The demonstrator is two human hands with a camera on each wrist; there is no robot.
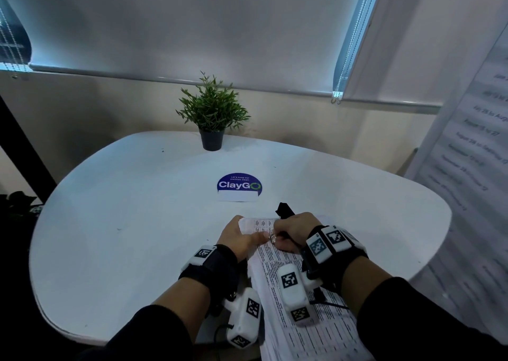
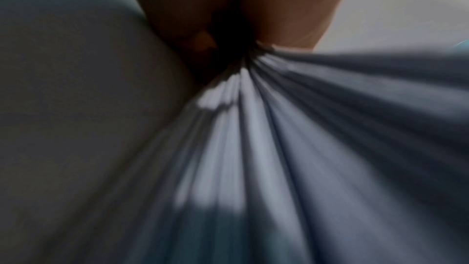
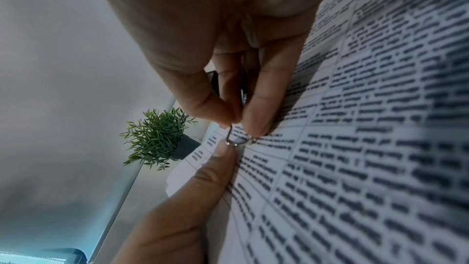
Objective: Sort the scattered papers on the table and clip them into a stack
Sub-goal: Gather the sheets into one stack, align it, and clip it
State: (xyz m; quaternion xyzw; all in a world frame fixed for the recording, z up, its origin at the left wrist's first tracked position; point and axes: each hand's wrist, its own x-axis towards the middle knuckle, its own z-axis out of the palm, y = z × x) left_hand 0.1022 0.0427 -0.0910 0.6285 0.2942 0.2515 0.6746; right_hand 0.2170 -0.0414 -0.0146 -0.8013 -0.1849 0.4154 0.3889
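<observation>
Pinching the wire handle of a binder clip (image 3: 240,140) between thumb and forefinger, your right hand (image 1: 291,230) is working at the far edge of the printed paper stack (image 1: 297,292) on the white surface (image 1: 123,223). Your left hand (image 1: 237,237) is gripping that edge, thumb on top, touching the handle.

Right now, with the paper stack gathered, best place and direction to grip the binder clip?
Pinch the binder clip by its wire loop handle, from above. The loop stands up off the paper stack, where the right hand already pinches it; the black body sits at the far edge.
</observation>
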